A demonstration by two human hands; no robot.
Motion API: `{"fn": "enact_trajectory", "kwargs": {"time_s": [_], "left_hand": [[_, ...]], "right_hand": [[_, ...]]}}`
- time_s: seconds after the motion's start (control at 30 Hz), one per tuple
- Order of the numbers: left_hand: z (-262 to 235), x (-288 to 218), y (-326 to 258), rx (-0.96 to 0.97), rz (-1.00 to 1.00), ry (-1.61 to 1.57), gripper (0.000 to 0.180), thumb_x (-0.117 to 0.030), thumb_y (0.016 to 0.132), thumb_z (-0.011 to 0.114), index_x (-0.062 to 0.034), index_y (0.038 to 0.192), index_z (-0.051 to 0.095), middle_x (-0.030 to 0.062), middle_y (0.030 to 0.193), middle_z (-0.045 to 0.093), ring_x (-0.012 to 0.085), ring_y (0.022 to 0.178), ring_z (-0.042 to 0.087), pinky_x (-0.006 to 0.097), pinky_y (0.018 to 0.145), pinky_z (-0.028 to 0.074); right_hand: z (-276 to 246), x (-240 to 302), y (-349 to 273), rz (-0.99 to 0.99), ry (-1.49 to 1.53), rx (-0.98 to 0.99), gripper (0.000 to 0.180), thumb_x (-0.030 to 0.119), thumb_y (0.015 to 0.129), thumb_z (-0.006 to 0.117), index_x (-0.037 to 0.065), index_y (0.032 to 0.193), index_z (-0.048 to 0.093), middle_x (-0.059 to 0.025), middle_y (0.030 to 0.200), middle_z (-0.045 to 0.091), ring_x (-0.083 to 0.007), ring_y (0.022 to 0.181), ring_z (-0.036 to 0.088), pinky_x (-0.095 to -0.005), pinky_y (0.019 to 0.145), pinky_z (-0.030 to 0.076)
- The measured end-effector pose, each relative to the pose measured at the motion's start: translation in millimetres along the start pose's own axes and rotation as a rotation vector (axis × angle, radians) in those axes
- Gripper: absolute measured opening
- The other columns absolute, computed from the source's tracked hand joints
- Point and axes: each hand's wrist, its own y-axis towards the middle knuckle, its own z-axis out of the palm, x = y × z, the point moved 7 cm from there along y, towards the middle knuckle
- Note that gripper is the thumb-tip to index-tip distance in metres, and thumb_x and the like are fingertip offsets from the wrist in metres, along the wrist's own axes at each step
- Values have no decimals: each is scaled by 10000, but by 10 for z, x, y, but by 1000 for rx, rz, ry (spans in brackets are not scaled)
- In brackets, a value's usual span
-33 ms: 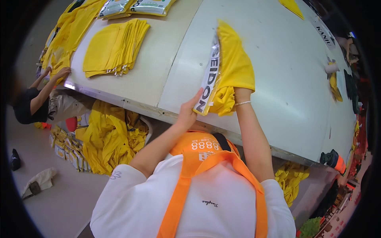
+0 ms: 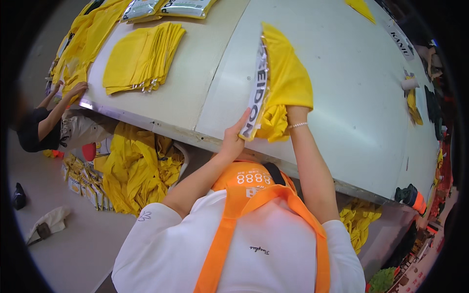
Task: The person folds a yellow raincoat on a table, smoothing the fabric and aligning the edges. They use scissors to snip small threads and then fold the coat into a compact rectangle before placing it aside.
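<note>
My left hand (image 2: 234,138) pinches the lower edge of a plastic packing bag (image 2: 259,88), which has a silver-white strip with dark lettering. Yellow fabric (image 2: 289,68) bulges up along the bag's right side, and a crumpled fold of it hangs out at the near end. Up to the wrist, my right hand (image 2: 297,114) is inside the yellow fabric, so its fingers are hidden. A beaded bracelet circles that wrist. Both hands are over the near edge of the pale worktable (image 2: 351,102).
On the table's left lie a stack of folded yellow pieces (image 2: 139,58) and filled packages (image 2: 183,7). A co-worker's hands (image 2: 75,90) touch yellow fabric at far left. Yellow garments (image 2: 139,171) are heaped below the table. A white roll (image 2: 409,84) stands at right.
The bag and yellow fabric have tilted slightly to the left at their far end. Both hands have stayed almost in place.
</note>
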Motion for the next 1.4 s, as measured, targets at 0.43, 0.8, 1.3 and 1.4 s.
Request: {"fn": "enact_trajectory", "kwargs": {"time_s": [0.43,0.8,1.3,1.4], "left_hand": [[326,674,-114,-105,-906,-1245,522,-513,911,333,-160,1280,441,72,1230,542,244,1066,566,413,865,496],[505,806,-244,6,-898,-1200,563,-553,907,343,-146,1285,436,65,1226,544,245,1052,575,402,867,498],[632,938,-317,-30,-953,-1349,495,-455,943,372,-131,1317,404,76,1301,486,277,1163,502,480,935,460],[665,874,-324,-16,-926,-1355,521,-484,931,380,-138,1320,397,78,1305,481,274,1165,498,481,931,463]], "right_hand": [[272,431,-126,-16,-183,886,491,386,936,394,-44,1043,604,-224,1070,608,-300,1046,559,-365,892,416],[429,883,-383,-331,-508,672,238,160,827,523,-16,971,592,-195,1067,573,-285,1039,525,-357,882,420],[651,391,-264,-239,-29,259,316,246,874,501,4,1067,564,-218,1118,574,-323,1065,534,-373,913,417],[861,684,-255,-260,-96,393,325,260,877,499,9,1074,564,-213,1109,580,-329,1054,538,-375,909,419]]}}
